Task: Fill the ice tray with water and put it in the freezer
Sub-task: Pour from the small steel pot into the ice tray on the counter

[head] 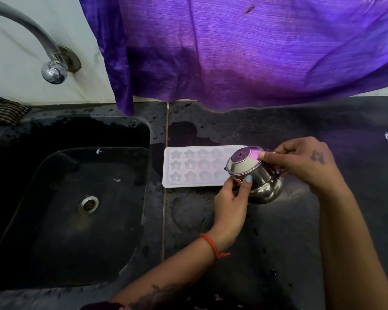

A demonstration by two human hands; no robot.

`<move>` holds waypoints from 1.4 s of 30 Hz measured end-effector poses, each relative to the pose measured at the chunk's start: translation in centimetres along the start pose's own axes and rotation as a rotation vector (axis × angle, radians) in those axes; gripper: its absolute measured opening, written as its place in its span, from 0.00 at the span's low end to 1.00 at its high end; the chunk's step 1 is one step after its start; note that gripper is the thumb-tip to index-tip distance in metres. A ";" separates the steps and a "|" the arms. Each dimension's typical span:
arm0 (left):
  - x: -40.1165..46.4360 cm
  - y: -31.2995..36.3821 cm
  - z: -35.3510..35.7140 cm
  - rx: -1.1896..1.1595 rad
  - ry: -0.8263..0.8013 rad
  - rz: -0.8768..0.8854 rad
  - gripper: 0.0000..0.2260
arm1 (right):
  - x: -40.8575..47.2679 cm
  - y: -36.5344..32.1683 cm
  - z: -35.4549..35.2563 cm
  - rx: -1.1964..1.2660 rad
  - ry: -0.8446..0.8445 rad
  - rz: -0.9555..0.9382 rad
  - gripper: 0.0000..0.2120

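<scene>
A white ice tray point(188, 167) with star-shaped cells lies flat on the dark counter just right of the sink. Over its right end I hold a small round steel pot point(253, 175), tilted with its mouth toward the tray. My left hand point(232, 204) grips the pot from below, thumb on its neck. My right hand point(305, 164) holds the pot from the right side, thumb near the rim. The tray's right end is hidden behind the pot. Whether the cells hold water I cannot tell.
A black sink point(31, 139) with a steel drain point(88, 204) fills the left. A curved steel tap point(52, 70) is mounted on the white wall above it. A purple cloth point(244, 52) hangs over the counter's back edge. The counter point(267, 242) is wet.
</scene>
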State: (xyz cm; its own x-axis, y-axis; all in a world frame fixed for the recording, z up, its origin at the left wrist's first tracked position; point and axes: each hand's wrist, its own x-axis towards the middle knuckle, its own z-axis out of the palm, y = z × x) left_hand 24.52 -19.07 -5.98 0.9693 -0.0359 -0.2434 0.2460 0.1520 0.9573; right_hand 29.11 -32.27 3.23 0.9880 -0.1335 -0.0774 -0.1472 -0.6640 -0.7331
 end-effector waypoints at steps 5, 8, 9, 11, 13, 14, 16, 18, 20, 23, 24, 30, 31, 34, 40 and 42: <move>-0.1 0.4 0.3 -0.027 -0.043 -0.059 0.04 | 0.0 0.0 -0.3 -0.076 0.015 -0.011 0.15; 0.0 0.3 0.4 -0.051 -0.030 -0.073 0.08 | 0.1 -0.2 -0.3 -0.128 0.017 -0.025 0.16; -0.1 0.4 0.5 -0.057 -0.026 -0.079 0.09 | 0.1 -0.3 -0.3 -0.144 0.019 -0.031 0.16; -0.2 0.4 0.5 -0.069 -0.023 -0.091 0.10 | 0.1 -0.5 -0.3 -0.171 0.017 -0.037 0.17; -0.3 0.6 0.5 -0.076 -0.024 -0.098 0.11 | 0.2 -0.7 -0.3 -0.188 0.007 -0.033 0.17; -0.3 0.6 0.4 -0.081 -0.026 -0.102 0.12 | 0.2 -0.7 -0.3 -0.191 0.002 -0.029 0.18; -0.4 0.8 0.4 -0.096 -0.031 -0.110 0.12 | 0.2 -0.8 -0.3 -0.192 -0.008 -0.024 0.18; -0.5 0.9 0.4 -0.105 -0.034 -0.114 0.12 | 0.2 -1.0 -0.3 -0.196 -0.016 -0.025 0.18; -0.5 0.8 0.4 -0.106 -0.033 -0.116 0.12 | 0.1 -1.1 -0.3 -0.199 -0.020 -0.022 0.18; -0.5 0.7 0.4 -0.099 -0.036 -0.118 0.12 | 0.0 -1.3 -0.3 -0.200 -0.025 -0.024 0.18; -0.5 0.7 0.4 -0.098 -0.036 -0.119 0.12 | 0.0 -1.3 -0.3 -0.200 -0.025 -0.025 0.18; -0.5 0.6 0.4 -0.076 -0.027 -0.099 0.10 | 0.0 -1.1 -0.4 -0.194 -0.022 -0.017 0.18; -0.5 0.6 0.4 -0.068 -0.028 -0.094 0.10 | -0.1 -1.1 -0.3 -0.186 -0.021 -0.020 0.18; -0.5 0.7 0.4 -0.054 -0.031 -0.082 0.09 | -0.2 -1.0 -0.4 -0.151 -0.012 -0.016 0.17; -0.3 0.3 0.4 0.041 0.019 -0.005 0.05 | -0.3 -0.4 -0.4 -0.048 -0.012 0.032 0.14; -0.2 0.3 0.5 0.046 0.032 0.010 0.05 | -0.3 -0.3 -0.5 -0.013 -0.013 0.042 0.13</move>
State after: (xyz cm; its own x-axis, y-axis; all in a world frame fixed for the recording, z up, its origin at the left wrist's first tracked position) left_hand 24.40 -19.46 -5.56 0.9714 -0.0023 -0.2375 0.2364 0.1067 0.9658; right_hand 28.85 -32.45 3.80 0.9815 -0.1519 -0.1164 -0.1887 -0.6680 -0.7199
